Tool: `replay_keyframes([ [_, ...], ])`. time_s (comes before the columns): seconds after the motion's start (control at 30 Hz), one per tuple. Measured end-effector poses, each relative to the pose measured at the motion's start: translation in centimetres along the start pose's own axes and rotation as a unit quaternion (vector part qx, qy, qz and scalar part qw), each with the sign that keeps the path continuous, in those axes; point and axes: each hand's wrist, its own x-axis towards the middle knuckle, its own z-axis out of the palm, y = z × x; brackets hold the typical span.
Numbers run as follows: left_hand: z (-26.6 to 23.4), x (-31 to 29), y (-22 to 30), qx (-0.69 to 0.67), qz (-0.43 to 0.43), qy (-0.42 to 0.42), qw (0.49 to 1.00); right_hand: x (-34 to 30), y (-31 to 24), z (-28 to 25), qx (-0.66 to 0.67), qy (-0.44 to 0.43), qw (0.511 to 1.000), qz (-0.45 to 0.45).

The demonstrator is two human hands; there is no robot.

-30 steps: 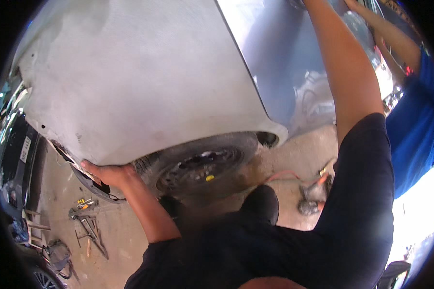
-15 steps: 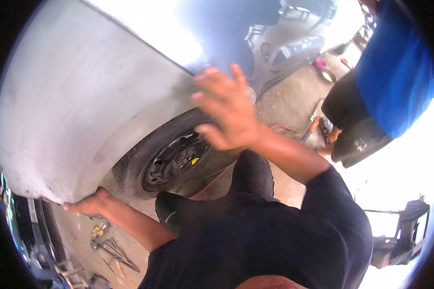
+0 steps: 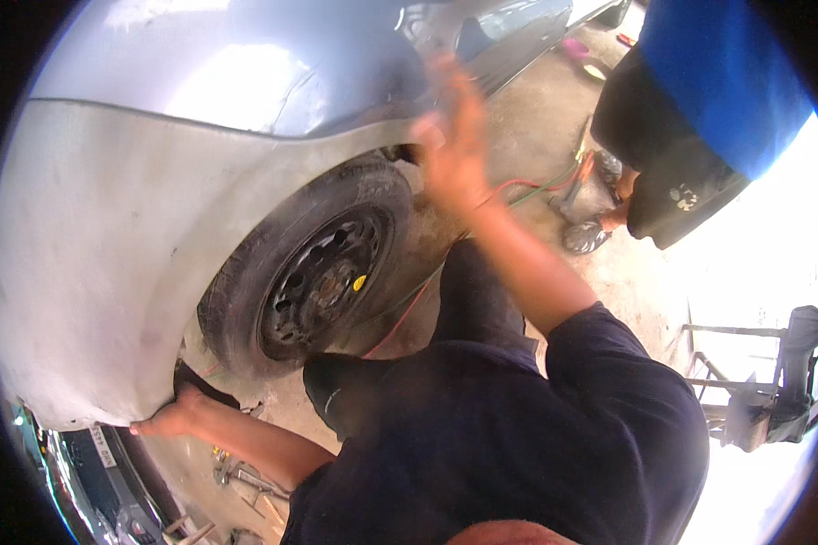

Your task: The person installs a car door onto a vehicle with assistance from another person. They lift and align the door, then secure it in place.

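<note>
A matte grey car bumper [image 3: 91, 245] fills the left side and curves down beside the wheel arch. My left hand [image 3: 174, 415] grips its lower corner, with some fingers hidden behind the edge. My right hand [image 3: 454, 136], blurred by motion, is raised in front of the glossy silver-blue body panel [image 3: 354, 77], near the arch's upper end. Its fingers are stretched out with the thumb apart, and nothing shows in it. Between my hands is the tire [image 3: 232, 300], mounted on a black steel wheel [image 3: 314, 295] with a small yellow sticker.
A person in a blue top [image 3: 718, 82] and dark shorts stands at right. Red and green hoses [image 3: 527, 183] cross the concrete floor. Tools [image 3: 245, 477] lie below my left forearm. Another vehicle [image 3: 109, 490] is at lower left; a dark metal frame [image 3: 763, 381] stands at right.
The view has shifted, bringing more of the wheel and arch into sight. My right hand has moved up and away from the seam above the wheel. My left hand stays at the bumper's lower corner.
</note>
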Motion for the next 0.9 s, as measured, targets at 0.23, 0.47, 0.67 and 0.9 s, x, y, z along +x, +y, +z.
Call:
replay_keyframes([
  [0.23, -0.2, -0.6, -0.2, 0.011, -0.003, -0.031, 0.999, 0.9, 14.5, 4.3, -0.138, 0.191, 0.968, 0.091],
  [0.47, 0.0, -0.7, 0.2, 0.047, 0.023, -0.049, 0.997, 0.4, 13.1, 2.8, -0.08, 0.148, 0.981, 0.099],
  [0.67, -0.5, -0.2, 0.3, 0.035, -0.003, -0.025, 0.999, 1.5, 16.0, 4.7, 0.078, 0.193, 0.96, 0.185],
  [0.9, -0.2, -0.4, 1.0, 0.049, 0.004, -0.015, 0.999, -0.8, 19.3, 1.7, -0.06, 0.176, 0.966, 0.177],
])
